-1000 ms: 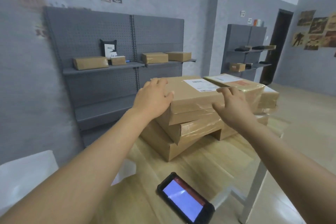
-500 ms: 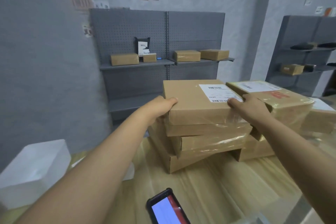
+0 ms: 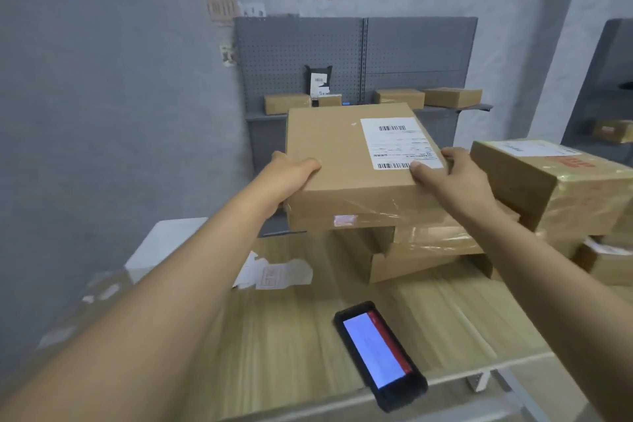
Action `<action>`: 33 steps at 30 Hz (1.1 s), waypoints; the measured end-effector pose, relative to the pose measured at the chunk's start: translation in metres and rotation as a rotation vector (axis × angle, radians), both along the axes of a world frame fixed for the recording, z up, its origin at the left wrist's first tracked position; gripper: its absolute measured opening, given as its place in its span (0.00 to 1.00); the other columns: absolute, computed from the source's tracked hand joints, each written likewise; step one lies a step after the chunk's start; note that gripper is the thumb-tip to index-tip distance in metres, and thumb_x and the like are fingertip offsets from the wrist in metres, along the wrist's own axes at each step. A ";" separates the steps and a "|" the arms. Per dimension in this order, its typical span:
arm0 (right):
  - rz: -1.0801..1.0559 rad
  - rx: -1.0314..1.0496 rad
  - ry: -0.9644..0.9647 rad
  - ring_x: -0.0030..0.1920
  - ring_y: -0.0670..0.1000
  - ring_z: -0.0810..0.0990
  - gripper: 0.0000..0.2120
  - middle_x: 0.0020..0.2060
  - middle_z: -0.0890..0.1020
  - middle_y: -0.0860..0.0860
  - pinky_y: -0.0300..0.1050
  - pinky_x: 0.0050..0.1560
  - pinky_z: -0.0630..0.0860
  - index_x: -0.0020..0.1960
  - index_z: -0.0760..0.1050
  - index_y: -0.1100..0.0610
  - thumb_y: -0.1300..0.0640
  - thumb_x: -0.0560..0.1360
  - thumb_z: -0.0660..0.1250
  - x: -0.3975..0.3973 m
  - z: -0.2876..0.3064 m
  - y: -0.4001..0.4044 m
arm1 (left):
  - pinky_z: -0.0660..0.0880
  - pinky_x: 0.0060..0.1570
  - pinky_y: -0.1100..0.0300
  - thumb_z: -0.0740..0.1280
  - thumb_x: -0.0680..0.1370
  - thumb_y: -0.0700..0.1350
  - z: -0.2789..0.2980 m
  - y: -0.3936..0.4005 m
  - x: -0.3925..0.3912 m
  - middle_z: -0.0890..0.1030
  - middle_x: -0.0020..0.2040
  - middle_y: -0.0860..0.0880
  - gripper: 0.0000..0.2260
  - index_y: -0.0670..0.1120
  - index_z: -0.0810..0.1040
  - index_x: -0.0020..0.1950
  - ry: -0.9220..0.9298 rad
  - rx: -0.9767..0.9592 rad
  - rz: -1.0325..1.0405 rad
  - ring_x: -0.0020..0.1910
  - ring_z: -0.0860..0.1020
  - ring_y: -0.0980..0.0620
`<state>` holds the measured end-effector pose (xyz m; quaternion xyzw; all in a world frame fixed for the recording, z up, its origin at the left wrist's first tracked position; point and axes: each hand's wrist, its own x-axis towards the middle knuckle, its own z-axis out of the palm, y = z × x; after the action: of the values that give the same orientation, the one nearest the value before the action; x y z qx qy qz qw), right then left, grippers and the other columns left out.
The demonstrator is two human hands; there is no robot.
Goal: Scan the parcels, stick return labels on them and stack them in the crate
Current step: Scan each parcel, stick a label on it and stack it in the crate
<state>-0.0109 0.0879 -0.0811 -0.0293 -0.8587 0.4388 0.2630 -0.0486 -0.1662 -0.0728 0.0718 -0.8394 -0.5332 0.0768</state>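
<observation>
On the left side of the wooden table (image 3: 294, 346) stands one white crate (image 3: 161, 243), half out of view, and just beside it lie some white return labels (image 3: 274, 272); their number I cannot tell, they overlap. One handheld scanner (image 3: 380, 355) lies near the front edge of the table, its screen lit and facing up.

Both arms reach forward. The left hand (image 3: 289, 178) grips the left near corner of the top parcel (image 3: 356, 161), thumb on the top face and fingers hidden under the side. The right hand (image 3: 452, 178) grips the right near corner in the same way, its thumb pressing on the edge of the white shipping label (image 3: 399, 142), which carries two barcodes. This parcel is flat, held level and slightly above the pile (image 3: 411, 247), or just touching it; I cannot tell which. Under it I count three more parcels, stacked crooked.

To the right stands one thicker taped parcel (image 3: 548, 181) with red print, on top of other parcels that are partly hidden.

Behind, on the grey pegboard shelf (image 3: 442, 110), are four small boxes (image 3: 287, 103) and one black pouch (image 3: 319, 84).
</observation>
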 end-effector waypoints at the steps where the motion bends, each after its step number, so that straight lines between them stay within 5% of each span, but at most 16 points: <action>1: 0.015 -0.008 0.007 0.59 0.55 0.76 0.31 0.63 0.76 0.55 0.47 0.53 0.71 0.69 0.66 0.58 0.45 0.72 0.69 0.005 -0.001 -0.008 | 0.72 0.37 0.58 0.68 0.72 0.58 -0.001 -0.008 0.009 0.77 0.54 0.47 0.32 0.44 0.63 0.68 0.000 -0.016 0.016 0.48 0.78 0.47; 5: 0.120 -0.052 -0.024 0.55 0.53 0.77 0.29 0.56 0.78 0.51 0.48 0.53 0.73 0.66 0.68 0.58 0.46 0.72 0.71 0.041 -0.019 -0.056 | 0.75 0.35 0.57 0.69 0.73 0.57 -0.010 -0.059 0.063 0.76 0.48 0.48 0.33 0.42 0.60 0.70 -0.063 -0.089 0.068 0.43 0.77 0.50; 7: 0.160 -0.033 -0.057 0.46 0.49 0.77 0.24 0.49 0.77 0.48 0.41 0.44 0.72 0.63 0.70 0.57 0.48 0.72 0.71 0.062 -0.034 -0.074 | 0.79 0.45 0.52 0.69 0.73 0.57 -0.021 -0.082 0.088 0.76 0.50 0.47 0.31 0.43 0.62 0.67 -0.123 -0.137 0.077 0.46 0.79 0.48; 9: 0.214 -0.006 -0.105 0.42 0.46 0.78 0.19 0.48 0.79 0.49 0.36 0.39 0.71 0.58 0.71 0.56 0.50 0.72 0.71 0.080 -0.052 -0.089 | 0.79 0.42 0.55 0.70 0.73 0.58 -0.035 -0.100 0.112 0.77 0.49 0.48 0.27 0.45 0.64 0.63 -0.175 -0.173 0.082 0.44 0.79 0.50; 11: 0.254 0.001 -0.188 0.48 0.51 0.80 0.21 0.53 0.80 0.52 0.45 0.45 0.77 0.60 0.72 0.59 0.50 0.72 0.71 0.095 -0.070 -0.100 | 0.79 0.39 0.57 0.69 0.72 0.58 -0.050 -0.115 0.132 0.77 0.48 0.51 0.26 0.46 0.66 0.62 -0.240 -0.211 0.062 0.44 0.79 0.52; 13: 0.276 0.009 -0.293 0.52 0.54 0.80 0.22 0.55 0.80 0.54 0.52 0.52 0.78 0.61 0.72 0.60 0.50 0.72 0.71 0.108 -0.089 -0.108 | 0.79 0.48 0.52 0.69 0.73 0.57 -0.069 -0.125 0.147 0.77 0.53 0.50 0.26 0.45 0.65 0.63 -0.319 -0.218 0.022 0.50 0.79 0.50; 17: 0.316 0.083 -0.438 0.49 0.52 0.81 0.18 0.51 0.82 0.52 0.47 0.48 0.77 0.57 0.74 0.58 0.49 0.73 0.70 0.125 -0.124 -0.119 | 0.78 0.52 0.51 0.70 0.74 0.56 -0.104 -0.137 0.167 0.76 0.58 0.46 0.27 0.44 0.65 0.65 -0.432 -0.223 0.000 0.54 0.78 0.46; 21: 0.307 0.187 -0.501 0.46 0.52 0.77 0.20 0.51 0.80 0.53 0.40 0.34 0.69 0.55 0.73 0.61 0.48 0.72 0.71 0.133 -0.144 -0.129 | 0.77 0.57 0.49 0.71 0.74 0.54 -0.129 -0.142 0.180 0.77 0.59 0.44 0.27 0.42 0.68 0.67 -0.502 -0.234 -0.014 0.55 0.78 0.45; 26: 0.302 0.196 -0.504 0.51 0.54 0.77 0.23 0.54 0.77 0.55 0.42 0.35 0.67 0.58 0.72 0.61 0.47 0.71 0.72 0.127 -0.149 -0.134 | 0.76 0.59 0.50 0.71 0.74 0.51 -0.144 -0.143 0.180 0.77 0.61 0.44 0.29 0.41 0.67 0.69 -0.537 -0.154 0.016 0.56 0.78 0.45; 33: 0.347 0.322 -0.517 0.49 0.53 0.75 0.25 0.54 0.75 0.54 0.42 0.36 0.66 0.55 0.68 0.60 0.42 0.71 0.70 0.113 -0.154 -0.130 | 0.78 0.48 0.55 0.67 0.74 0.52 -0.138 -0.138 0.166 0.75 0.56 0.45 0.25 0.41 0.68 0.66 -0.646 -0.442 0.019 0.52 0.78 0.44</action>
<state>0.1019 -0.0420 -0.2346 0.0487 -0.9473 0.3141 -0.0402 0.1175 -0.3046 -0.2105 0.2255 -0.9143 -0.2889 -0.1727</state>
